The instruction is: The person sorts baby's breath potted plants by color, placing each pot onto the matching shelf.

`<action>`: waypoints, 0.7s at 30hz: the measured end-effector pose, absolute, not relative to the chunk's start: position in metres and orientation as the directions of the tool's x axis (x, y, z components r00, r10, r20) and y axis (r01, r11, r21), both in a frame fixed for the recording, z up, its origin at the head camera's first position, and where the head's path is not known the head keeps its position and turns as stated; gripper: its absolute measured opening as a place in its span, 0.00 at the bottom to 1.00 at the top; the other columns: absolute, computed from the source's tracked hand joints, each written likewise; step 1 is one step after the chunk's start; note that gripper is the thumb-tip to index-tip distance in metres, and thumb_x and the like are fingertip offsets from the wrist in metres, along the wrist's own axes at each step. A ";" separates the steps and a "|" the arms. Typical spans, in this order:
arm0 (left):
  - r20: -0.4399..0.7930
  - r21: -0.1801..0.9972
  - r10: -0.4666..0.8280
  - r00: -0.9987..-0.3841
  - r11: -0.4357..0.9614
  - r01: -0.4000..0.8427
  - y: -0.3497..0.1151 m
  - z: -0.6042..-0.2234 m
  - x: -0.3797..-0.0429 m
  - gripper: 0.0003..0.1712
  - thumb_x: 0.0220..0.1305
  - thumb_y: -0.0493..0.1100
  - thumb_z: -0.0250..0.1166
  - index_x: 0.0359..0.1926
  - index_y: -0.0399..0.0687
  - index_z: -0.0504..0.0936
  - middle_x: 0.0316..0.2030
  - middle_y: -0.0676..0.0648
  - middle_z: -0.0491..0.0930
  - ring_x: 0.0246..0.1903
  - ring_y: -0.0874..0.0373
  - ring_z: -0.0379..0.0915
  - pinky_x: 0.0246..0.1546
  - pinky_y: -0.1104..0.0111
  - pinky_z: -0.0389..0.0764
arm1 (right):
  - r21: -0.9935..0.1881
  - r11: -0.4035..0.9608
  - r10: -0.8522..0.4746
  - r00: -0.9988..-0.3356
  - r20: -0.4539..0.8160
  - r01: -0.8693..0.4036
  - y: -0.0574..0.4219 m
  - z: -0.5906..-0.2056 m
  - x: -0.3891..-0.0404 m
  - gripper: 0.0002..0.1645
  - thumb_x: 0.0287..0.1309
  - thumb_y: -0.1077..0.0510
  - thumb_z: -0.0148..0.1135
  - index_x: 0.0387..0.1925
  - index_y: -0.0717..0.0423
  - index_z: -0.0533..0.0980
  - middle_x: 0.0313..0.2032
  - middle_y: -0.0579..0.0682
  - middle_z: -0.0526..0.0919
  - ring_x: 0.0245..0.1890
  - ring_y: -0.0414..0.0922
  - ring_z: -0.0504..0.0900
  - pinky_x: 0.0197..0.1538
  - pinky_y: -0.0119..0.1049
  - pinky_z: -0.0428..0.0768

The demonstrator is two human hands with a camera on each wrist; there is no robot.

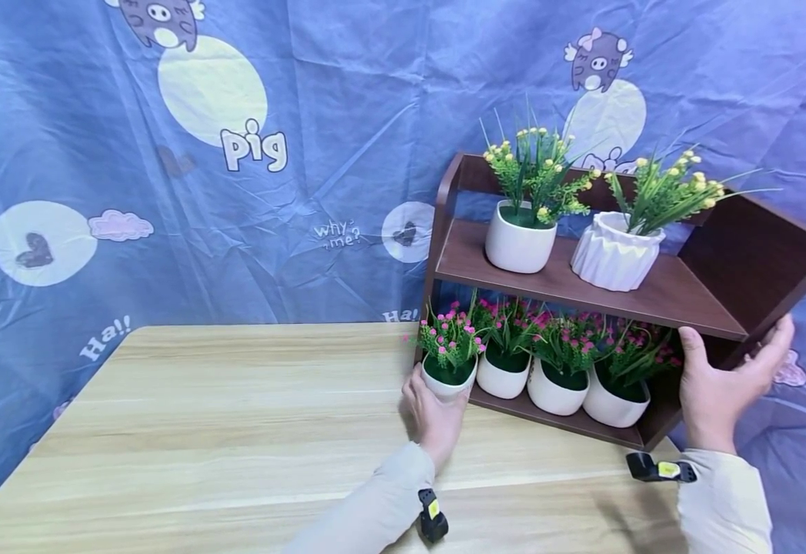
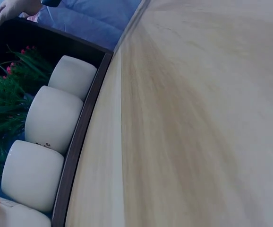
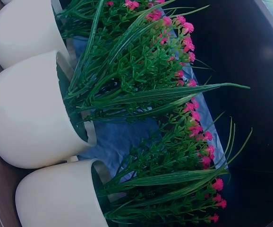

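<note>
A dark brown two-tier wooden shelf (image 1: 756,254) stands at an angle on the right of the table. My left hand (image 1: 437,419) holds the leftmost potted plant (image 1: 451,377), with pink flowers, at the front left of the lower tier. In the left wrist view one fingertip touches its white pot (image 2: 18,216). My right hand (image 1: 724,396) grips the shelf's right side panel, thumb inside beneath the upper board and fingers round the outside. Beside the held plant, several pink-flowered plants (image 1: 558,388) line the lower tier; the right wrist view shows their white pots (image 3: 32,109) up close.
On the upper tier are two yellow-flowered plants, one in a smooth white pot (image 1: 521,242), the other in a pleated white pot (image 1: 617,254). The light wood table (image 1: 237,431) extends left. Behind it hangs a blue printed cloth (image 1: 348,154).
</note>
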State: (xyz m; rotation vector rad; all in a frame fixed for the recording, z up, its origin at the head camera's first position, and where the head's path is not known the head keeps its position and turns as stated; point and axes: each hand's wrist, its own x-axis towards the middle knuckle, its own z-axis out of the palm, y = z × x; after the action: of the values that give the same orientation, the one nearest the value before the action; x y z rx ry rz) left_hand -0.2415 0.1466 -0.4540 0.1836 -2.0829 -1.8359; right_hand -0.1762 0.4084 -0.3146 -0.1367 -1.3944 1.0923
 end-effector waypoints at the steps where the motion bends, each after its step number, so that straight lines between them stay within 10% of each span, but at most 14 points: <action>1: 0.180 0.977 -0.293 -0.939 0.167 0.135 0.143 -0.454 -0.241 0.53 0.38 0.35 0.78 0.67 0.39 0.62 0.61 0.35 0.62 0.59 0.38 0.63 0.62 0.48 0.64 | -0.657 0.541 0.673 -0.198 0.712 -0.525 0.409 -0.315 -0.176 0.54 0.40 0.61 0.75 0.69 0.58 0.58 0.64 0.49 0.69 0.64 0.43 0.66 0.66 0.27 0.60; 11: 0.209 0.932 0.129 -0.969 0.273 0.238 0.097 -0.453 -0.231 0.52 0.51 0.38 0.67 0.72 0.31 0.49 0.70 0.30 0.47 0.68 0.33 0.48 0.68 0.45 0.53 | -0.680 0.537 0.687 -0.209 0.696 -0.499 0.406 -0.313 -0.174 0.55 0.41 0.60 0.75 0.70 0.59 0.56 0.66 0.49 0.66 0.65 0.41 0.64 0.66 0.25 0.59; 21: 0.254 0.739 0.471 -0.845 0.469 0.484 0.062 -0.451 -0.222 0.51 0.61 0.44 0.62 0.75 0.37 0.41 0.75 0.39 0.29 0.73 0.40 0.27 0.70 0.45 0.42 | -0.668 0.542 0.680 -0.201 0.705 -0.510 0.407 -0.315 -0.175 0.55 0.40 0.60 0.76 0.69 0.58 0.57 0.65 0.49 0.67 0.64 0.42 0.65 0.65 0.26 0.59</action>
State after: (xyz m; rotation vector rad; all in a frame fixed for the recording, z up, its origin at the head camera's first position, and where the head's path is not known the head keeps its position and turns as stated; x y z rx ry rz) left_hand -0.2218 0.0615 -0.4513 -0.8703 -2.6795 -1.3560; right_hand -0.1748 0.4071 -0.3147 -0.1585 -1.4056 1.0853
